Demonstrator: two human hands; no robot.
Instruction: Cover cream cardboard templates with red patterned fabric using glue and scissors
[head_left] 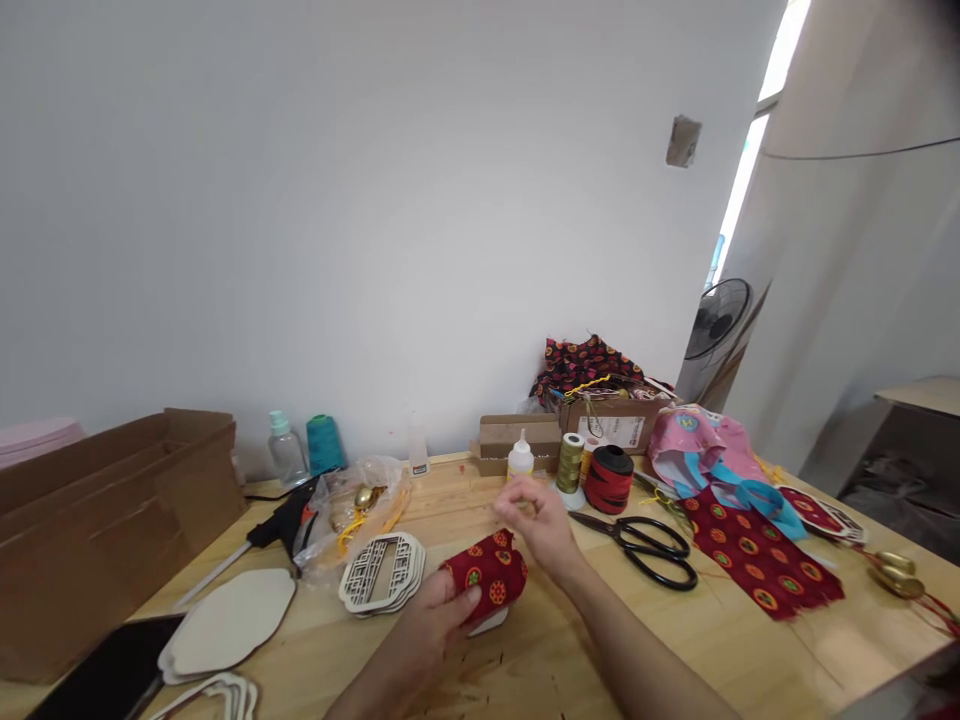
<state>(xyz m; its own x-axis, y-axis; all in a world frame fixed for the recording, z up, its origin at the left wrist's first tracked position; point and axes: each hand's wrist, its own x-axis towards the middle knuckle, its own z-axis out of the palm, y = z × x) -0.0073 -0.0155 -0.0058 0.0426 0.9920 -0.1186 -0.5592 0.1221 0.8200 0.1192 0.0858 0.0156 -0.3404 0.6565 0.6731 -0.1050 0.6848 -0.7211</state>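
Observation:
My left hand (442, 610) grips a piece of red patterned fabric (491, 575), thumb on top. The edge of a pale flat piece (489, 622) shows beneath the cloth. Just above and right of the fabric, my right hand (538, 520) is raised with its fingers curled in a pinch; what they hold, if anything, is too small to make out. Behind that hand stands a white glue bottle (520, 459). Left of the fabric lies a stack of pale lattice-cut frames (411, 575). Black-handled scissors (637, 545) lie to the right.
Thread spools, olive (570, 465) and red (609, 482), stand behind the scissors. More red fabric (761, 550) lies at right. A glue gun (277, 525), pale boards (232, 620), a dark flat object (109, 670) and a cardboard box (112, 540) occupy the left.

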